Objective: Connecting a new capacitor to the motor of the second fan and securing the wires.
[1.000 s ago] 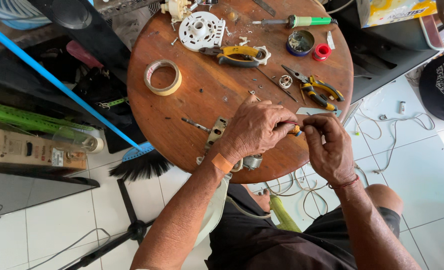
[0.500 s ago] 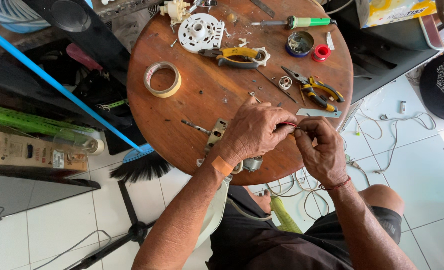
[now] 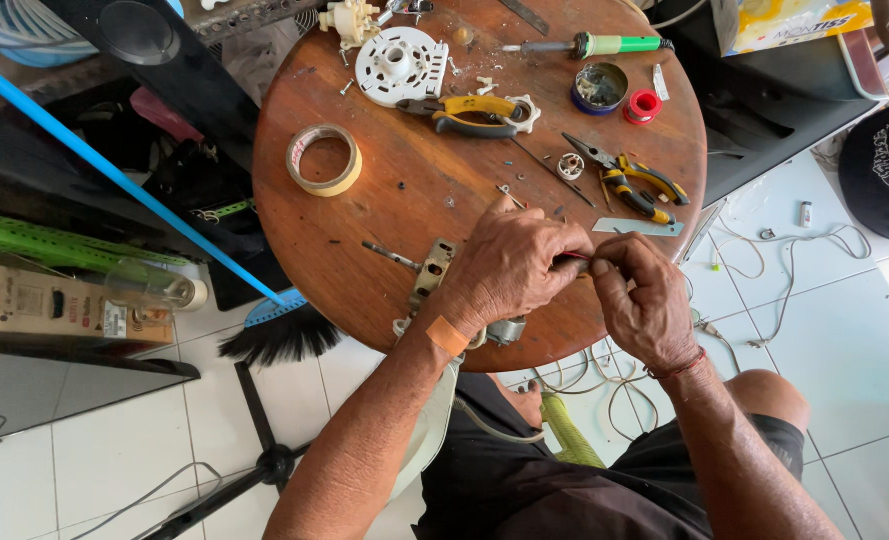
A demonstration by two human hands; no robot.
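On the near edge of the round wooden table (image 3: 365, 250) lies a small metal motor (image 3: 433, 268) with a thin shaft sticking out to the left. My left hand (image 3: 513, 265) lies curled over it and hides most of it. An orange band circles that wrist. My right hand (image 3: 645, 300) meets the left fingertips, and its thumb and forefinger pinch a thin reddish wire (image 3: 573, 257) coming out from under the left hand. The wire's end is hidden between the fingers.
Spread over the table are a roll of tape (image 3: 325, 160), a white plastic disc (image 3: 402, 65), yellow-handled pliers (image 3: 470, 112), side cutters (image 3: 637, 182), a green-handled soldering iron (image 3: 590, 45), a small round tin (image 3: 600, 88) and a metal strip (image 3: 637, 227). A broom (image 3: 283, 335) and loose cables lie on the tiled floor.
My right hand has moved left and closed up against the left fingertips. My left hand has stayed on the motor.
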